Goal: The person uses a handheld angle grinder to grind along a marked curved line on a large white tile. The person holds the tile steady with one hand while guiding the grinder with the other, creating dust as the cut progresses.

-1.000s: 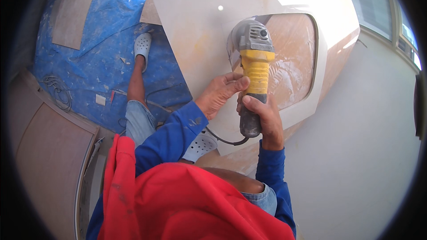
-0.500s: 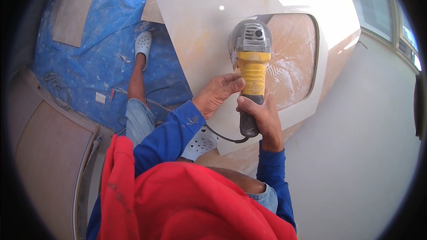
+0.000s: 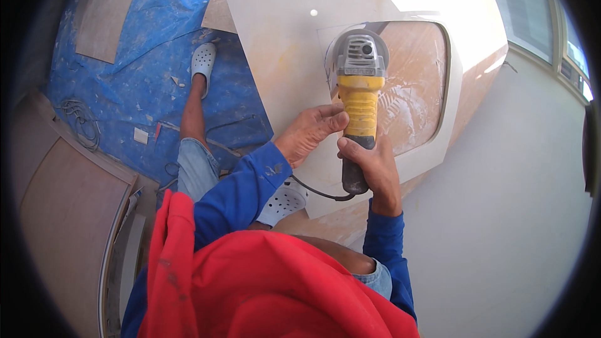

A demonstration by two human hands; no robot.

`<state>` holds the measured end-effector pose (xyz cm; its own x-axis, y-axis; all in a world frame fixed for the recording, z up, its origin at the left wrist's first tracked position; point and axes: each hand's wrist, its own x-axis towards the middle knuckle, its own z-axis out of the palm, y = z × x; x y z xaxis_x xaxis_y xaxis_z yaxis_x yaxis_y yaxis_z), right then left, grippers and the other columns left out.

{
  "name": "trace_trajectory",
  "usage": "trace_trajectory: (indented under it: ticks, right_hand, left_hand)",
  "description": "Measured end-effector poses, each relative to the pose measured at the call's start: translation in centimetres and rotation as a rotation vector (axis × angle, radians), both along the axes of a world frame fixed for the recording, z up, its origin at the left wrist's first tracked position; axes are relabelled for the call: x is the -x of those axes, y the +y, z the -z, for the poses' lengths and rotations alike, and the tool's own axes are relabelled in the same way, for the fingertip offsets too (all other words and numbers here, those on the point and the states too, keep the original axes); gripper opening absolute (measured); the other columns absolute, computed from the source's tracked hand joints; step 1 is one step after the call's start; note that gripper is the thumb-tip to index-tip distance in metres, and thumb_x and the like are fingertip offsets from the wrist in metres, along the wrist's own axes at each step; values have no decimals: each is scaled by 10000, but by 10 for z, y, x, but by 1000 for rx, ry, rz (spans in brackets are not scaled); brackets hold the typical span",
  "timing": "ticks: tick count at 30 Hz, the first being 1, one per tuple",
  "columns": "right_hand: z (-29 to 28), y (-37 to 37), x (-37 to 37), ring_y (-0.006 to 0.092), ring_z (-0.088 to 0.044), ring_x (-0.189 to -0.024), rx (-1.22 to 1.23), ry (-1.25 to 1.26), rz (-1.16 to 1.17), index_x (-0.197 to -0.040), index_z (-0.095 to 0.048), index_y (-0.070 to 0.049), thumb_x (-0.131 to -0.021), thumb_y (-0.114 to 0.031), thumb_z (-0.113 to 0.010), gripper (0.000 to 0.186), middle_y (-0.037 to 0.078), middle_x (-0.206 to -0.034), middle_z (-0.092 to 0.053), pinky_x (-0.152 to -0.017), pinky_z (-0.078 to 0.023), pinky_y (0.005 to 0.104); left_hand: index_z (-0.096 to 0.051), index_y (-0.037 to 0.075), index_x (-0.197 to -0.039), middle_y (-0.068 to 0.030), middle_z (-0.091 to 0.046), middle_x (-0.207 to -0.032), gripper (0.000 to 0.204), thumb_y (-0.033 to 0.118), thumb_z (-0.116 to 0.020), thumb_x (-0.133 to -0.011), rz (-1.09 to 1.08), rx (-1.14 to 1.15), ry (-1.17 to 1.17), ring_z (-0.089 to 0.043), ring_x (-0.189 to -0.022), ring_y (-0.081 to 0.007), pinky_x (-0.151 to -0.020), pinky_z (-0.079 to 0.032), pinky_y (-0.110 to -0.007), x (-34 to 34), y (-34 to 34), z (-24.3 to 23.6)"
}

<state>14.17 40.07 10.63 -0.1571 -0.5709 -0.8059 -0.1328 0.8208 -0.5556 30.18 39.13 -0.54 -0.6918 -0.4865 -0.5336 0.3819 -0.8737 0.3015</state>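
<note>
Head view: pale panel point(image 3: 275, 56) taken as landmark. Rounded cut-out point(image 3: 446, 81) in panel's right half, smeared brown surface visible through it. Yellow-and-grey angle grinder point(image 3: 360, 103) above panel, along cut-out's left edge, head toward panel's far edge; whether it touches the panel, cannot tell. Open room over panel's far left portion and the right part of the cut-out.

Sunlight strong on panel's far right corner. Blue sheet point(image 3: 166, 31), creased and scuffed, left of panel; brown board point(image 3: 113, 12) lies on it, well apart from panel. Coiled cable point(image 3: 81, 126) farther left. Pale wall point(image 3: 501, 181) right of panel. One white clog point(image 3: 203, 59) left of panel, on the sheet; another point(image 3: 285, 203) by its near edge.

Right hand point(image 3: 377, 166) wrapped round the grinder's black handle, over panel's near side. Left hand point(image 3: 315, 130) above panel's near left part, fingers bent, thumb tip beside the yellow body; fingertips partly hidden, so can't tell whether it grips. Black cord point(image 3: 316, 191) trails from handle toward panel's near left edge.
</note>
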Motion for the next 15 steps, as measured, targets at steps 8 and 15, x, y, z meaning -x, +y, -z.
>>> trace_trajectory:
  ticks: [8, 15]
  right_hand:
    - [0, -2, 2, 184, -718, -855, -12, -12, -18, -1325, -599, 40, -849, -198, -834, 582, 102, -992, -714, -782, -586, 349]
    - [2, -2, 3, 182, -712, -844, -23, -15, -29, -1327, -599, 40, -852, -200, -830, 581, 92, -983, -700, -775, -585, 349]
  left_hand:
    - [-659, -12, -1478, -107, -719, -1374, 806, 591, -815, -967, -3, 20, -18, -592, -1360, -199, -1195, -419, -383, -1, 1, -3]
    - [-668, -11, -1467, -113, -720, -1378, 767, 576, -796, -990, -15, 21, -11, -596, -1355, -200, -1198, -420, -389, -1, 1, -4]
